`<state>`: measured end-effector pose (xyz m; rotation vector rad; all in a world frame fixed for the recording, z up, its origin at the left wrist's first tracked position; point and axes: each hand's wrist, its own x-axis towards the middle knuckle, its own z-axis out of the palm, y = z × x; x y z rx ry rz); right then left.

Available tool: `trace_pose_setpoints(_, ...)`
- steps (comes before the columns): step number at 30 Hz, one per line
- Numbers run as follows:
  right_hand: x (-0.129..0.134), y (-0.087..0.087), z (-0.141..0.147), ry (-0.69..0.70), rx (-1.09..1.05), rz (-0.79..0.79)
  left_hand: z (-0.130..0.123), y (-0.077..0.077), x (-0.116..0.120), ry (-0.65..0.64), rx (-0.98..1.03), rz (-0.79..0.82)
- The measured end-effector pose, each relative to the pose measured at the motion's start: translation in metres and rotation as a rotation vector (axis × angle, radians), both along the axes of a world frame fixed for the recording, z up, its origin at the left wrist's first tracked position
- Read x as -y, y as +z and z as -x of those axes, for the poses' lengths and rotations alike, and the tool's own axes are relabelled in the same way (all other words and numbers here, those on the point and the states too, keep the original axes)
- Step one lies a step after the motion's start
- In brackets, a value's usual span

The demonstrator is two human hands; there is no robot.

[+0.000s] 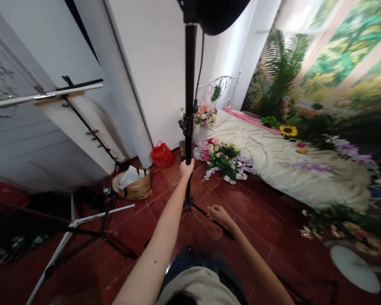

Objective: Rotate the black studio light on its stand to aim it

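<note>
Straight ahead stands a black light stand (189,84), upright, with a dark round lamp head (222,15) cut off by the top edge. My left hand (186,168) is wrapped around its pole, below a clamp knob (183,124). A cable (201,63) hangs down beside the pole. My right hand (219,214) is lower and to the right, over one of the stand's spread legs. Its fingers are loosely bent and apart, and I see nothing in them. Whether it touches the leg I cannot tell.
A bed with a cream cover (257,148) stands at right, with flower bunches (222,159) beside it. A red bag (162,155) and a woven basket (136,186) sit on the tiled floor at left. White stand legs (59,250) spread nearby. A white round plate (354,269) is at lower right.
</note>
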<state>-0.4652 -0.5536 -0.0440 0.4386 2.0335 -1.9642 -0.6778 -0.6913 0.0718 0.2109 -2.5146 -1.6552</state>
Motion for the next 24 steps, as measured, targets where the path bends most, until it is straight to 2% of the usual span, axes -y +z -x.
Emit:
trace_pose_setpoints(4,-0.032,0.008,-0.032,-0.175,0.028,0.052,-0.014,0.013,-0.009,0.093,-0.038,0.144)
trace_pose_setpoints(8,-0.084,0.013,-0.087,-0.357,0.069,0.102,-0.017,0.022,-0.023,0.117,-0.082,0.159)
trace_pose_setpoints(11,-0.134,0.015,-0.153,-0.549,0.094,0.158,-0.015,0.027,-0.038,0.173,-0.070,0.189)
trace_pose_setpoints(14,-0.185,0.014,-0.239,-0.805,0.149,0.208,-0.026,0.024,-0.060,0.298,-0.102,0.264)
trace_pose_setpoints(17,-0.232,0.014,-0.334,-1.075,0.199,0.253,-0.065,0.007,-0.086,0.392,-0.205,0.352)
trace_pose_setpoints(20,-0.277,0.018,-0.421,-1.275,0.204,0.322,-0.126,-0.028,-0.118,0.473,-0.173,0.441)
trace_pose_setpoints(22,-0.307,0.023,-0.469,-1.379,0.179,0.342,-0.171,-0.055,-0.147,0.413,-0.071,0.509)
trace_pose_setpoints(24,-0.338,0.031,-0.506,-1.483,0.110,0.358,-0.216,-0.079,-0.187,0.261,0.097,0.558)
